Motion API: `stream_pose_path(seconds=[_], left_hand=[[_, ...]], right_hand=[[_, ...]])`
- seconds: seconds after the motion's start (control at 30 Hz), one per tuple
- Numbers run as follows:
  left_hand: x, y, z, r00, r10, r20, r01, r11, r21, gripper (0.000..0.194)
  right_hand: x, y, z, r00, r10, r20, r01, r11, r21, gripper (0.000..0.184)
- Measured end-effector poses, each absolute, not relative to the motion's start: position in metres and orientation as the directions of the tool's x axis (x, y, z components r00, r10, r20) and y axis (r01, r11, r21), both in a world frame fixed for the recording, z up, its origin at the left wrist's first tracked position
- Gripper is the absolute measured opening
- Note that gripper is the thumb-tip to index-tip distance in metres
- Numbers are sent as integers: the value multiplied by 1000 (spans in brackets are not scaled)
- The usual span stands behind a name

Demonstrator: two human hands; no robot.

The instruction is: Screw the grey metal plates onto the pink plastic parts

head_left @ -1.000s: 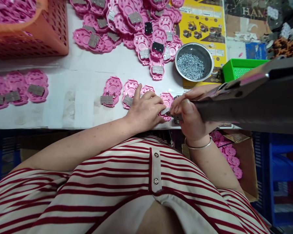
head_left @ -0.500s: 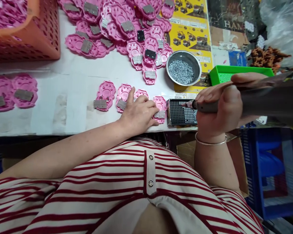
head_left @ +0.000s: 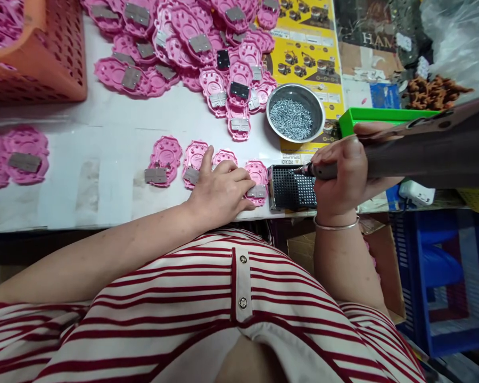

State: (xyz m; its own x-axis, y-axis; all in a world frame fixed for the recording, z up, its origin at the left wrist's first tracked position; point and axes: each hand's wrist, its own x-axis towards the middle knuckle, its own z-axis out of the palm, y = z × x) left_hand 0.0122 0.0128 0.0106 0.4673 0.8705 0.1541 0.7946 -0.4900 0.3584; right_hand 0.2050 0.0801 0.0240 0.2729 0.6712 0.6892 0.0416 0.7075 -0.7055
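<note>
My right hand is closed around an electric screwdriver, held nearly level with its body toward the right. The bit's tip is at a black perforated screw tray, where screw heads fill many holes; whether it touches one I cannot tell. My left hand lies with fingers spread over a row of pink plastic casings. Its fingertips reach the rightmost pink casing, which carries a grey metal plate. Another pink casing is partly hidden beneath the fingers, and one more pink casing sits left of them.
A metal bowl of loose screws stands behind the tray, near a green tray. Pink casings with plates are heaped at the back. An orange basket occupies the back left. A white plug-like block lies right.
The view has shifted slightly, so the table things appear further left. My right hand and the screwdriver have moved a little left, with the bit still over the tray. The left hand stays over the casings.
</note>
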Motion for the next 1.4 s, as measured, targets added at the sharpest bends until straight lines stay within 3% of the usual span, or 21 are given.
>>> stream_pose_path(seconds=[0.1,0.4,0.63,0.83,1.03,1.4], left_hand=[[12,12,11,469,871,150,795,-490,358,26],[12,11,10,467,872,146,799,-487,353,27],[13,14,15,428,897,110,825,-437,358,30],[14,21,20,387,922,31,829,-363,425,32],[16,25,26,381,924,-44,823,-317,472,27],[16,28,26,388,919,-74,806,-300,510,27]], right_hand=[[204,80,24,279,682,676,21,700,-714,13],[208,81,22,277,660,698,195,673,-714,21],[188,64,53,227,571,789,-82,819,-568,9],[168,38,48,70,773,630,-195,630,-752,21],[163,39,25,52,883,466,-50,469,-882,27],[160,51,10,50,845,533,9,533,-846,28]])
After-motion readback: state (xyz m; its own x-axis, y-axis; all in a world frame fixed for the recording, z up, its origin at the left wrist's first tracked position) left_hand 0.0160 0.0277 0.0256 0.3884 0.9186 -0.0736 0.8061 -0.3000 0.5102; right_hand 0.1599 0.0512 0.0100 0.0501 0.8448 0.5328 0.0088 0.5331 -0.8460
